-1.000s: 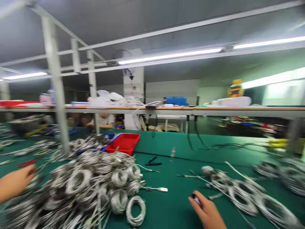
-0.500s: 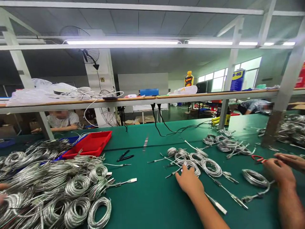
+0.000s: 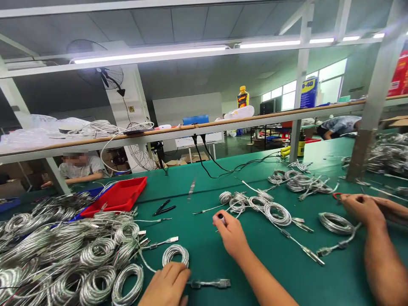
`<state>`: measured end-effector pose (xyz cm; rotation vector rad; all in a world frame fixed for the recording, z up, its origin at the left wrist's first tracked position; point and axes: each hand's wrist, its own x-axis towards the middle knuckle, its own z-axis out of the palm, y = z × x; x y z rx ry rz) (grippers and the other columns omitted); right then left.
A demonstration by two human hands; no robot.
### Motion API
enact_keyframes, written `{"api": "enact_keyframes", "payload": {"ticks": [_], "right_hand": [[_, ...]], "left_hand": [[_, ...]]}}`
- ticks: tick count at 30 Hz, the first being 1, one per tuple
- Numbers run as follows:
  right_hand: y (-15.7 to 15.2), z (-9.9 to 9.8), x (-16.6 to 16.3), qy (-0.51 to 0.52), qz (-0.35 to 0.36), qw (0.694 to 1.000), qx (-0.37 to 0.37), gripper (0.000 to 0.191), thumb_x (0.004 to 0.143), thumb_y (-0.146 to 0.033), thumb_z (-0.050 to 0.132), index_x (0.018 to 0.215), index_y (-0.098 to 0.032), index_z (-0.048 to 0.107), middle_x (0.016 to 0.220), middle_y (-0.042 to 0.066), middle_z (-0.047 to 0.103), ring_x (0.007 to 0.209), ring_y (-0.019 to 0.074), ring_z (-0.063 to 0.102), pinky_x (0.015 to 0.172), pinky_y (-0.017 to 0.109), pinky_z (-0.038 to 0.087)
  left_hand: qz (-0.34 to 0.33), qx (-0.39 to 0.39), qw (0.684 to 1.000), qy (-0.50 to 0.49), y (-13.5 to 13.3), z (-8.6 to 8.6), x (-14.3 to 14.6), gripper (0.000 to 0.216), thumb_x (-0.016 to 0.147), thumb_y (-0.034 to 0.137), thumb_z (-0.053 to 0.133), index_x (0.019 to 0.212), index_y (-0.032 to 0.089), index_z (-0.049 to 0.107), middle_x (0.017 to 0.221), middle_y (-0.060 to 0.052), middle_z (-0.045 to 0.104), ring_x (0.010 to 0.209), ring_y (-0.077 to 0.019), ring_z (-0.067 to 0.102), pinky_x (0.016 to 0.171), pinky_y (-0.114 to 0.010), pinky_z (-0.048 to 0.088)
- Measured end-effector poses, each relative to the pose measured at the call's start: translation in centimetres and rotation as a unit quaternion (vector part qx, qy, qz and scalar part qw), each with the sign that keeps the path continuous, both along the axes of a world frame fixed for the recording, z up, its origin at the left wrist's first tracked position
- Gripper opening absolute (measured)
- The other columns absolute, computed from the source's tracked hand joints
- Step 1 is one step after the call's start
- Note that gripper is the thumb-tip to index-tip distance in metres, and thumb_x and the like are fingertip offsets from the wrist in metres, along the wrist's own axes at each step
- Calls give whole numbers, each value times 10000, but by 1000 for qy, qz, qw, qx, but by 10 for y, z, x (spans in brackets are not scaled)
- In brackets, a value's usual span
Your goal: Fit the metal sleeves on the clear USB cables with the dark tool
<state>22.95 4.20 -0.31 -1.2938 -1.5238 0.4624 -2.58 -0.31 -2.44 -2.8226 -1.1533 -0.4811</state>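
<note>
**Two hands apart at the bench; one coil under the left**

We record a green work table [image 3: 197, 238] spanning the station, with a shelf [image 3: 270, 121] crossing above its far part. A heap of silvery coiled cables [image 3: 63, 238] covers the table's left side. To the right we find a looser group of coils [image 3: 267, 212], their plugs and bare leads spread out. A red tray [image 3: 116, 197] stands behind the heap, tilted slightly.

At far right, a co-worker's hands [image 3: 360, 208] are close together beside a small red loop [image 3: 337, 196].

The left hand [image 3: 167, 284] rests over the near edge of a single coil [image 3: 176, 248], just right of the heap; its undersides are hidden, so we cannot tell whether it grips. The right hand [image 3: 231, 236], well apart from the left, is closed around a small dark-ended object [image 3: 221, 218], near the looser group. Black cutters [image 3: 165, 210] lie spread before the tray. The single coil's plug [image 3: 225, 283] points right, flat on the table.
</note>
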Motion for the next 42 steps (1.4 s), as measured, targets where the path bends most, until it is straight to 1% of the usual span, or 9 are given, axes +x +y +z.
{"api": "enact_keyframes", "payload": {"ticks": [5,10,14,18,21,24,27,35,42], "right_hand": [[15,-17,20,62,-66,995,32,360,1000,-502,468,795,-212,528,751,-6,539,686,180,519,657,293,388],[20,-29,10,91,-61,994,17,341,1003,-497,449,806,-224,498,703,-32,496,633,167,487,613,276,372],[23,-33,3,107,-35,993,-17,317,1007,-488,348,886,-236,499,621,-62,437,539,158,431,524,253,345],[21,-35,-8,93,-2,995,-42,322,989,-498,337,890,-238,498,630,-60,411,550,155,413,512,244,340],[9,-33,-20,46,53,996,-62,256,924,-481,499,873,-238,560,639,-52,475,571,152,443,533,240,363],[-9,-25,-28,-12,105,991,-82,240,826,-482,674,859,-248,634,622,-50,539,574,159,480,549,251,398],[-24,-15,-30,-56,119,987,-94,252,821,-517,672,839,-266,675,678,-12,619,615,174,561,584,265,449],[-36,-6,-28,-178,106,977,-48,320,748,-650,674,743,-331,700,675,21,684,600,166,659,633,265,548],[-33,-9,-27,-205,117,971,-41,338,832,-626,609,712,-315,667,640,2,653,594,140,645,627,235,533]], "left_hand": [[17,-41,998,-36,25,-11,27,247,824,58,569,903,236,721,1130,-63,763,1157,-343,655,988,-517,512],[30,-102,981,-160,38,9,40,263,1049,249,369,946,227,611,993,-70,725,952,-233,680,865,-371,542],[41,-151,957,-246,42,5,34,390,1090,420,277,842,240,518,742,-7,628,695,-190,626,670,-284,518],[59,-186,930,-310,38,-7,21,396,1085,504,290,881,249,516,739,5,576,682,-184,588,638,-261,497],[34,-160,922,-351,31,-1,16,301,1075,455,381,932,252,550,795,-6,587,695,-181,580,630,-255,505],[-49,-73,948,-307,29,14,17,260,1078,324,397,906,249,576,807,-16,610,720,-185,581,662,-273,513],[-96,6,970,-221,28,24,18,292,1083,255,378,906,244,609,762,-18,601,711,-197,567,650,-300,490],[-83,45,983,-154,24,20,16,364,1076,227,334,810,255,581,748,-27,596,666,-209,540,591,-321,447],[-93,81,984,-126,26,19,17,312,1028,150,368,847,230,610,749,-29,595,674,-215,521,591,-334,442]]}}
